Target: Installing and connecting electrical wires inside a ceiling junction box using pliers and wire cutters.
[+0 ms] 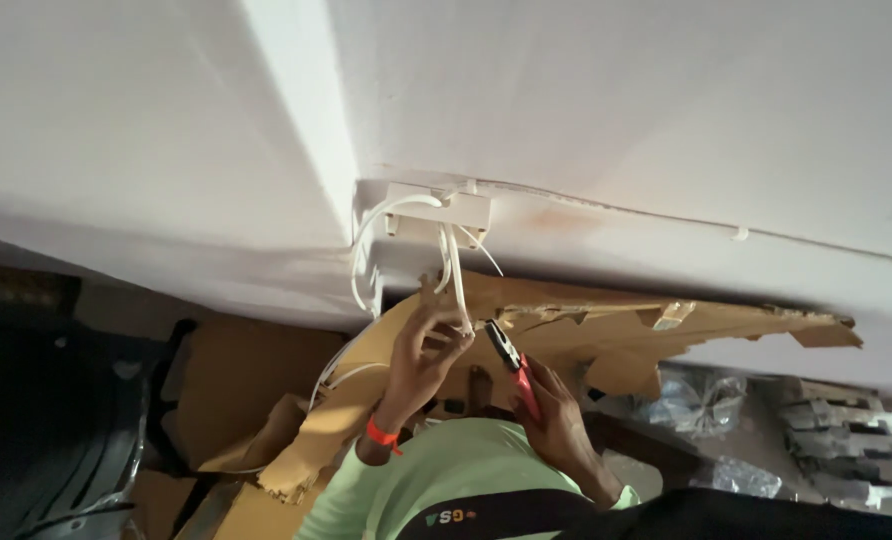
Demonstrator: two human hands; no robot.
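— While the left hand (421, 350) reaches up, what does it hold?
— It pinches white cables (454, 275) hanging from a white junction box (441, 210) on the wall (616, 110).
— And to the right of it?
— The right hand (556, 420) is closed around red-handled pliers (511, 365), tip near the cables, before torn cardboard (666, 335).

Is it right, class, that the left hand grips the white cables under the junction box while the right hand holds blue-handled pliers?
Not quite. In the head view the pliers in the right hand have red handles. The left hand does grip the white cables under the junction box.
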